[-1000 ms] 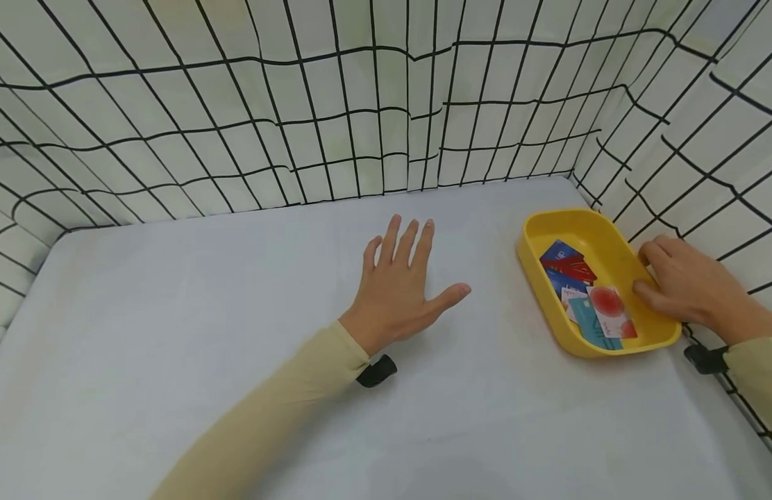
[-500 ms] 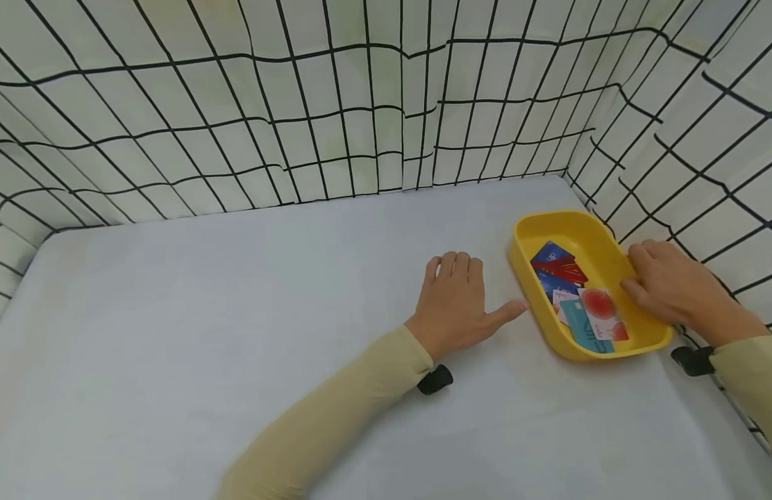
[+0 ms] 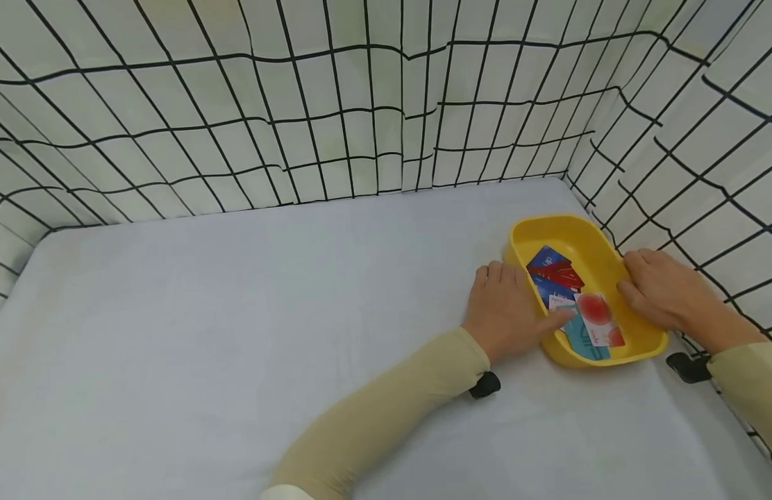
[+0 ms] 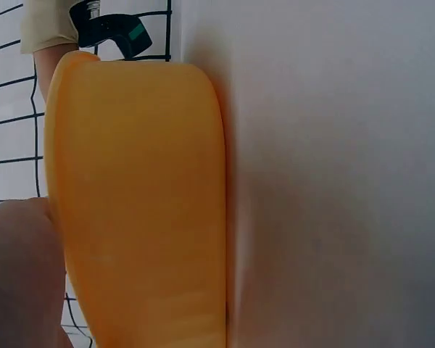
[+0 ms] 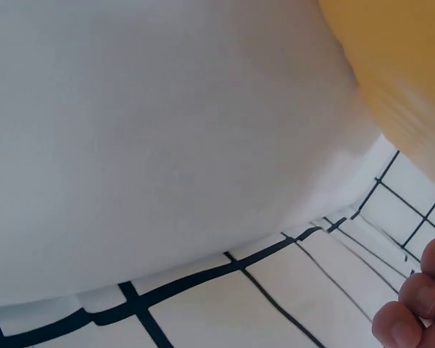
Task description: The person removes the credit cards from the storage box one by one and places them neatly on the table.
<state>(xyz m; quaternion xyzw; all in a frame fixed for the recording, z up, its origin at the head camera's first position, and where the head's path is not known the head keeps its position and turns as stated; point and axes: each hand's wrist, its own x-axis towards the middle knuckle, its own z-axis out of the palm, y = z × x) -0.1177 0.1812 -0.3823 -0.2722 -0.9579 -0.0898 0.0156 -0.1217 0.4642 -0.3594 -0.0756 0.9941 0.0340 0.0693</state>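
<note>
A yellow plastic tray (image 3: 645,345) stands on the white surface at the right, with several overlapping plastic cards (image 3: 597,318) inside. The cards are blue, red, teal and white with a red circle. My left hand (image 3: 503,312) is at the tray's left rim, its thumb reaching over the inside and its bent fingers outside. The left wrist view shows the tray's outer wall (image 4: 141,188) close up; the fingertips are hidden. Across from it, my right hand (image 3: 667,292) grips the right rim, thumb inside. Its curled fingers (image 5: 420,297) show below the tray's edge (image 5: 413,80) in the right wrist view.
Black wire grid panels (image 3: 336,111) with white sheeting behind them border the back and the right side. The right hand is close to the right panel (image 3: 705,167). A white covered surface (image 3: 236,333) extends to the left.
My left hand has moved right, from over the surface to the tray's left rim, its spread fingers bending. The right hand has kept its grip; the tray has shifted slightly toward me.
</note>
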